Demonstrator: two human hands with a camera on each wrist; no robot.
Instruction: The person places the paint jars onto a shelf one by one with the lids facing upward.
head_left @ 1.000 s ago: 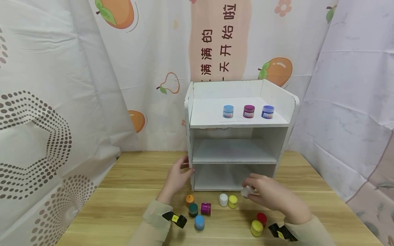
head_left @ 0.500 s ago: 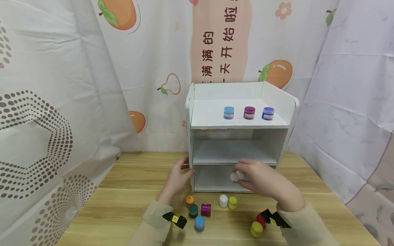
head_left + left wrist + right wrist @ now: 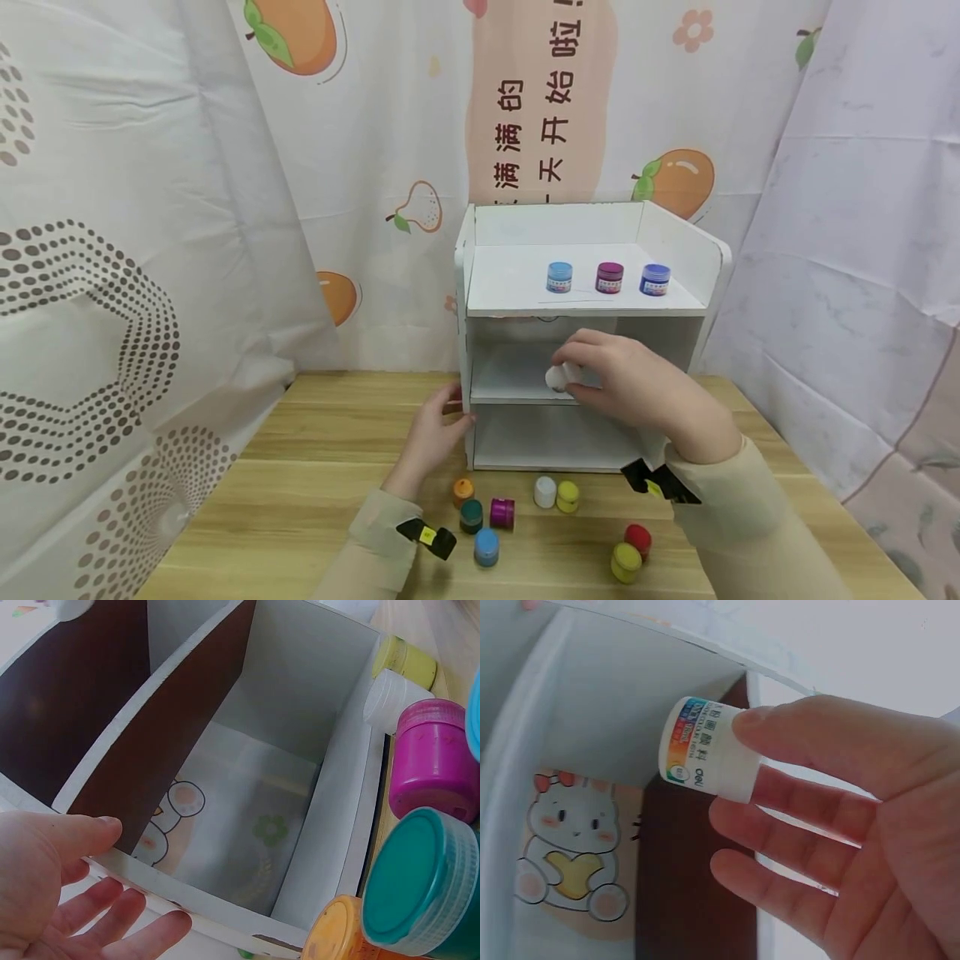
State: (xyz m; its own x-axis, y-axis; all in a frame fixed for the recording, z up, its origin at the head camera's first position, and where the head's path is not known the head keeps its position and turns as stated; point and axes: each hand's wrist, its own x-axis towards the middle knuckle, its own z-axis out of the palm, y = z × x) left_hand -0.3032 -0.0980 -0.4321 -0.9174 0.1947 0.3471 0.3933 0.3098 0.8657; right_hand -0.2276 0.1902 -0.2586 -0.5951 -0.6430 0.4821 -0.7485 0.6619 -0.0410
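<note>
My right hand (image 3: 641, 387) pinches a small white paint jar (image 3: 709, 750) between thumb and fingers, in front of the middle compartment of a white shelf unit (image 3: 555, 437). In the right wrist view the jar lies sideways, its printed label showing. My left hand (image 3: 433, 427) rests at the unit's left side panel, the thumb by the front edge and the fingers loosely spread outside it, as the left wrist view shows. Light blue (image 3: 559, 277), dark magenta (image 3: 610, 278) and dark blue (image 3: 655, 280) paint jars stand on the top shelf.
On the wooden table (image 3: 300, 492) before the unit are orange (image 3: 463, 492), teal (image 3: 471, 516), purple (image 3: 502, 513), blue (image 3: 487, 547), white (image 3: 545, 492) and yellow (image 3: 567, 497) jars. Farther right, a red jar (image 3: 638, 539) touches another yellow jar (image 3: 626, 563). Patterned curtains hang behind.
My right hand has carried the white jar up and slightly left, from near the bottom compartment to the height of the middle one. The left hand has stayed at the side panel.
</note>
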